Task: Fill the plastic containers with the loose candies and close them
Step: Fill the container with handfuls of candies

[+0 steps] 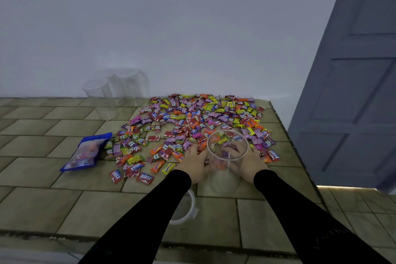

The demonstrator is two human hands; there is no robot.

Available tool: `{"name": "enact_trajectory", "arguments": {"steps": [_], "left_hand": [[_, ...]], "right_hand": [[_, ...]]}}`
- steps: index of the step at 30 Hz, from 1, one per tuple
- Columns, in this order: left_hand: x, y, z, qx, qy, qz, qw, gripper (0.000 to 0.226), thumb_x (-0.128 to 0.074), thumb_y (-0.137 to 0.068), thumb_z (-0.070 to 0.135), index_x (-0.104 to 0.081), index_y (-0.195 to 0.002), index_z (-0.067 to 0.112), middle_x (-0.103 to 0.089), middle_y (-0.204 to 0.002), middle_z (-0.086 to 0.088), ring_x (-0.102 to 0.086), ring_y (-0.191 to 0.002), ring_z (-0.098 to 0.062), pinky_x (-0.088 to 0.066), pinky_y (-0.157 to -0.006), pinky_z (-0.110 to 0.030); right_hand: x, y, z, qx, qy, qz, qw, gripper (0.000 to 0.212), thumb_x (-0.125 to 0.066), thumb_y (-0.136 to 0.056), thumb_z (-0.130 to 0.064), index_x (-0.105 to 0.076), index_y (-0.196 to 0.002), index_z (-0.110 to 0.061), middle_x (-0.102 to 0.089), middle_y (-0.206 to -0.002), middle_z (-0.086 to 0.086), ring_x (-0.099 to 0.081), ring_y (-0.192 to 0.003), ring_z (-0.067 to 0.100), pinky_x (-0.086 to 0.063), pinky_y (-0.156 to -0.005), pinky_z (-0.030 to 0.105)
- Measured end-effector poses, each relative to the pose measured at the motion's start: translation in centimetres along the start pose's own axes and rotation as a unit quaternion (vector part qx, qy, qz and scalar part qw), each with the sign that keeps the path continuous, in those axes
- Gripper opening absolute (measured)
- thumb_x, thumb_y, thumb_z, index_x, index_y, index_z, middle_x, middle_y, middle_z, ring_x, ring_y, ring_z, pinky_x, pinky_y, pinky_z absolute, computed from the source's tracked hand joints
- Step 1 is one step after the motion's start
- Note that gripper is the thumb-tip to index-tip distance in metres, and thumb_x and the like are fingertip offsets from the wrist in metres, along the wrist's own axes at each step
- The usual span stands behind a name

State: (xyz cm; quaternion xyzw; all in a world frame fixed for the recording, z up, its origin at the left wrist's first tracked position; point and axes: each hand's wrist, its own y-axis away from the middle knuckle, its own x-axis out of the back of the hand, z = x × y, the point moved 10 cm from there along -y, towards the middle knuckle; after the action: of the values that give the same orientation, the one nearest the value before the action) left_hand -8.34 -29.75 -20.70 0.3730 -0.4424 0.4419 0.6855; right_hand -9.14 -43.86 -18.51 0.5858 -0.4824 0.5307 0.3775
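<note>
Head view: a clear round plastic container (227, 150) stands open on the tile-patterned table (64, 206), toward its right edge and at the near rim of a wide spread of loose, brightly wrapped candies (199, 118). A few candies lie inside it. The left hand (195, 164) rests against the container's left side, fingers stretched forward over the candies beside it. The right hand (249, 162) is wrapped round the container's right side, its fingers curled over the rim and showing through the clear wall. Both arms wear black sleeves (150, 216). A clear round lid (184, 210) lies on the table near the front edge, partly hidden under the left sleeve. Three more clear plastic containers (115, 92) stand together at the back edge, left of the candies. A blue candy bag (87, 152) lies flat just left of the spread
</note>
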Motion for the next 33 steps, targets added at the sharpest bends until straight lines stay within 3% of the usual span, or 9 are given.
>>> {"name": "enact_trajectory", "arguments": {"steps": [3, 8, 12, 16, 19, 21, 25, 30, 33], "left_hand": [[-0.4, -1.0, -0.5, 0.010, -0.015, 0.008, 1.000, 0.055, -0.048, -0.098, 0.034, -0.026, -0.148, 0.028, -0.017, -0.152, -0.012, -0.024, -0.135, -0.041, -0.034, -0.108, -0.050], [-0.1, -2.4, -1.5, 0.066, 0.093, 0.035, 0.993, 0.051, -0.064, -0.091, 0.027, -0.044, -0.134, 0.010, -0.041, -0.143, -0.013, -0.045, -0.127, -0.033, -0.042, -0.103, -0.046], [-0.1, -2.8, -2.0, 0.085, 0.082, 0.041, 0.992, 0.049, -0.062, -0.092, 0.019, -0.044, -0.135, 0.006, -0.042, -0.140, -0.014, -0.048, -0.124, -0.033, -0.043, -0.103, -0.043], [-3.4, -6.5, -4.3, 0.039, 0.031, 0.042, 0.998, 0.054, -0.052, -0.092, 0.017, -0.034, -0.141, 0.035, -0.044, -0.134, -0.001, -0.057, -0.113, -0.027, -0.051, -0.095, -0.043], [-7.5, -11.0, -8.1, 0.049, 0.045, 0.031, 0.997, 0.053, -0.053, -0.088, 0.022, -0.038, -0.134, 0.044, -0.051, -0.119, 0.002, -0.064, -0.092, -0.025, -0.058, -0.075, -0.039], [-5.3, -8.8, -6.8, 0.056, 0.058, 0.044, 0.996, 0.051, -0.057, -0.085, 0.023, -0.043, -0.127, 0.048, -0.053, -0.112, 0.005, -0.064, -0.087, -0.021, -0.058, -0.071, -0.036], [0.7, -3.3, -2.7, 0.056, 0.119, 0.078, 0.988, 0.030, -0.061, -0.088, 0.020, -0.058, -0.118, 0.024, -0.053, -0.115, -0.002, -0.052, -0.104, -0.022, -0.047, -0.089, -0.034], [5.0, -1.1, -1.1, 0.060, 0.188, 0.134, 0.971, 0.033, -0.071, -0.085, 0.020, -0.057, -0.114, 0.014, -0.056, -0.112, -0.008, -0.052, -0.101, -0.024, -0.039, -0.077, -0.028], [7.4, 0.2, -0.4, 0.065, 0.220, 0.165, 0.959, 0.034, -0.060, -0.095, 0.021, -0.053, -0.126, 0.011, -0.055, -0.123, -0.008, -0.054, -0.105, -0.023, -0.044, -0.084, -0.029]], "right_hand": [[-0.7, -0.8, -0.1, 0.005, -0.028, -0.014, 1.000, 0.037, -0.042, -0.098, -0.043, -0.049, -0.133, -0.032, -0.038, -0.145, 0.001, -0.031, -0.134, 0.028, -0.027, -0.112, 0.043], [-0.9, -1.4, 0.4, -0.024, -0.083, -0.015, 0.996, 0.039, -0.055, -0.091, -0.035, -0.053, -0.130, -0.028, -0.044, -0.139, 0.004, -0.040, -0.129, 0.031, -0.035, -0.107, 0.043], [-2.2, -2.3, 0.9, -0.034, -0.097, -0.037, 0.994, 0.039, -0.043, -0.083, -0.047, -0.042, -0.121, -0.040, -0.053, -0.129, 0.004, -0.050, -0.116, 0.029, -0.043, -0.099, 0.041], [-1.3, -1.7, 0.3, -0.017, -0.056, -0.056, 0.997, 0.039, -0.050, -0.090, -0.039, -0.043, -0.129, -0.038, -0.047, -0.136, 0.003, -0.046, -0.122, 0.028, -0.041, -0.102, 0.040], [-0.6, -1.4, 0.8, -0.024, -0.060, -0.040, 0.997, 0.043, -0.051, -0.092, -0.034, -0.044, -0.134, -0.031, -0.046, -0.134, 0.005, -0.045, -0.124, 0.028, -0.040, -0.103, 0.040], [-0.2, -1.3, 1.6, -0.042, -0.071, -0.035, 0.996, 0.041, -0.047, -0.094, -0.034, -0.044, -0.135, -0.028, -0.050, -0.129, 0.004, -0.048, -0.120, 0.026, -0.041, -0.102, 0.040], [2.2, -0.9, 2.2, -0.051, -0.114, 0.002, 0.992, 0.043, -0.047, -0.098, -0.030, -0.040, -0.141, -0.028, -0.049, -0.129, 0.003, -0.049, -0.120, 0.026, -0.042, -0.099, 0.040], [6.0, 0.1, 2.4, -0.045, -0.221, 0.068, 0.972, 0.037, -0.041, -0.102, -0.026, -0.042, -0.139, -0.023, -0.046, -0.131, 0.005, -0.047, -0.121, 0.023, -0.041, -0.101, 0.038], [8.6, 0.6, 2.2, -0.041, -0.266, 0.120, 0.955, 0.037, -0.040, -0.102, -0.027, -0.042, -0.138, -0.017, -0.046, -0.136, 0.008, -0.046, -0.125, 0.023, -0.036, -0.100, 0.028]]}}
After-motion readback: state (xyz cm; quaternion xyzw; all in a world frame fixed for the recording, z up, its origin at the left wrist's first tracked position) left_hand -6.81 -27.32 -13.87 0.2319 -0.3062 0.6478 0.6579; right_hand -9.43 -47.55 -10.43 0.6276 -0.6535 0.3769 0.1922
